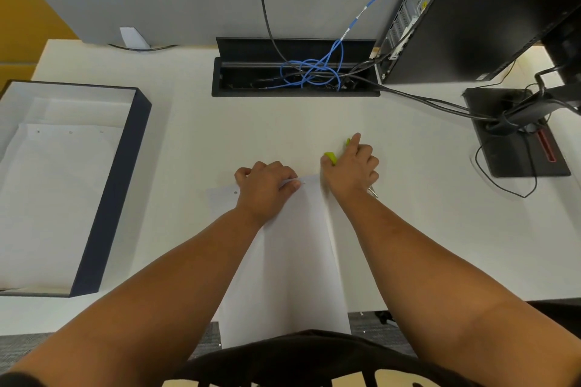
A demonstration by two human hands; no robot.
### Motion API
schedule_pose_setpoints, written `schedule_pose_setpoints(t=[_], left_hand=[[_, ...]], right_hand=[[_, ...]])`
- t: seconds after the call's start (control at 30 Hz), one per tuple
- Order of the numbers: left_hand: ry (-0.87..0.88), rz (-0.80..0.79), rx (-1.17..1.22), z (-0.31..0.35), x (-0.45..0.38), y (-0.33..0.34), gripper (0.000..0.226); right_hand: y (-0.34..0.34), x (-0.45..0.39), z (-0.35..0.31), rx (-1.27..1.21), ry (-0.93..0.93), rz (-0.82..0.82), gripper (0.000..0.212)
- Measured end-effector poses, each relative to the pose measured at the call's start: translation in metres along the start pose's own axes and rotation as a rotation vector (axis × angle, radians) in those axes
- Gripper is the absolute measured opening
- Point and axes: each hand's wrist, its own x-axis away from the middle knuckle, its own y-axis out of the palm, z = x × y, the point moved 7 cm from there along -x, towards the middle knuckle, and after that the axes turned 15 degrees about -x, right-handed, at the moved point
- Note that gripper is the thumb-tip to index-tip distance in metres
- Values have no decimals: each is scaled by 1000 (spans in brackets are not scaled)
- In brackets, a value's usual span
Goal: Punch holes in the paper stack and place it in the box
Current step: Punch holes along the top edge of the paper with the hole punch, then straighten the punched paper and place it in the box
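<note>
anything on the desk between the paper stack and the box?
No. In the head view only bare white desk lies between the paper stack, gripped by the left hand, and the box at the left.

The paper stack (289, 261) lies near-centre on the desk (424, 229), the box (116, 192) to its left, the cable tray (295, 72) far behind, the computer (471, 9) far right.

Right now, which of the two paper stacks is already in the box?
The punched stack lying flat inside the open dark-walled box at the left. The other paper stack lies on the desk, its far edge pinched by the left hand.
</note>
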Motion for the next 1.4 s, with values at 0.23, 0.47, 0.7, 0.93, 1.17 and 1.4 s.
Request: schedule_pose_setpoints(t=[0.23, 0.47, 0.7, 0.93, 1.17, 1.4], left_hand=[[-2, 16, -11, -1, -1, -6, 21], [-28, 35, -24, -3, -3, -19, 22], [-66, 98, -9, -12, -3, -44, 19], [-100, 180, 25, -14, 0, -72, 14], [-380, 241, 13, -63, 24, -84, 58], [-483, 170, 880, -81, 42, -81, 71]], right_hand=[[-2, 6, -6, 18, -75, 4, 74], [-14, 29, -41, -503, -380, -92, 29], [6, 49, -21, -728, -6, -503, 33], [8, 70, -36, -703, -21, -702, 27], [-11, 57, -46, -727, -60, -535, 25], [-44, 44, -68, -830, -100, -399, 23]])
